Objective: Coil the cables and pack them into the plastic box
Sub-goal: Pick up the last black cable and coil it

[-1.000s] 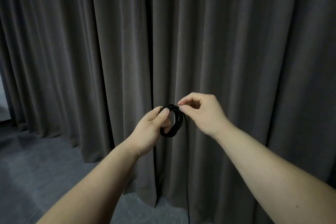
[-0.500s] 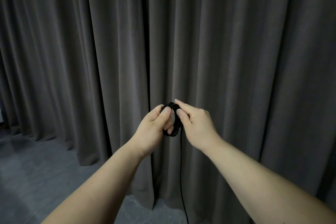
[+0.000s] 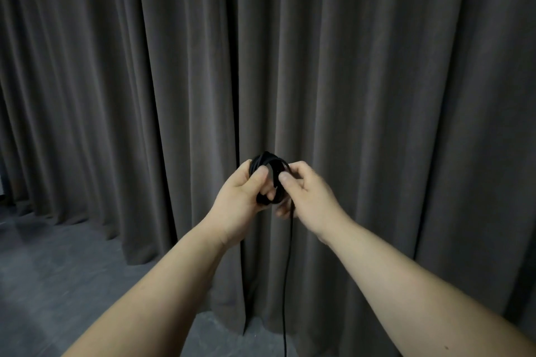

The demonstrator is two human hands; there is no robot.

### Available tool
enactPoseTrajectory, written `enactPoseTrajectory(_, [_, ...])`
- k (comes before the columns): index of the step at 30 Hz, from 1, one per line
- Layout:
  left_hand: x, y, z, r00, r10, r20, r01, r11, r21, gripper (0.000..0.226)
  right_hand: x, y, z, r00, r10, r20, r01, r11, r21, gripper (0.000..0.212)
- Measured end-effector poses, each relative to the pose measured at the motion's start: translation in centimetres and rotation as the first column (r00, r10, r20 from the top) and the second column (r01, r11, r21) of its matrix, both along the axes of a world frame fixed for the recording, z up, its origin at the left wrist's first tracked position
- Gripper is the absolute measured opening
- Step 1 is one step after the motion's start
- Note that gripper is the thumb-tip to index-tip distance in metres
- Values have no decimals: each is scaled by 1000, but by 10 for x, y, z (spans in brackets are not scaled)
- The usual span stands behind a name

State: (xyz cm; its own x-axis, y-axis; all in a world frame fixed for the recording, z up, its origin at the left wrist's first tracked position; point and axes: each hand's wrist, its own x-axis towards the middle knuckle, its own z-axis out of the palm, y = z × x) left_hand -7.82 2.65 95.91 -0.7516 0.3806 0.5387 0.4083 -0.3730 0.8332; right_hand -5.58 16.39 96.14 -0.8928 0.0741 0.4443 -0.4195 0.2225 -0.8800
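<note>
A dark grey pleated curtain (image 3: 377, 81) fills the background from top to floor, meeting a grey floor (image 3: 58, 269) that shows at lower left; nothing stands between the camera and the hands. Both forearms reach forward and converge at centre frame, where the black coiled cable (image 3: 268, 166) is held in mid-air in front of the curtain, with one loose strand (image 3: 287, 284) hanging straight down from it. The left hand (image 3: 242, 197) grips the coil with thumb over it and fingers curled through it, and the right hand (image 3: 310, 197) pinches the strand against the coil's right side.
</note>
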Motion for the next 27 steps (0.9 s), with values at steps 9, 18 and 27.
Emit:
enactPoseTrajectory(9, [-5,-15,9,973,90,213,-122,982,142,27,-3,11,-13,999,-45,17,47,985,-164,20])
enactPoseTrajectory(18, [-3,-6,14,989,61,138,-72,994,82,29,-10,0,-4,974,-196,-115,212,965,153,28])
enactPoseTrajectory(27, [-14,-8,13,945,259,199,-292,942,164,30,-5,-2,-27,995,-77,62,66,985,161,25])
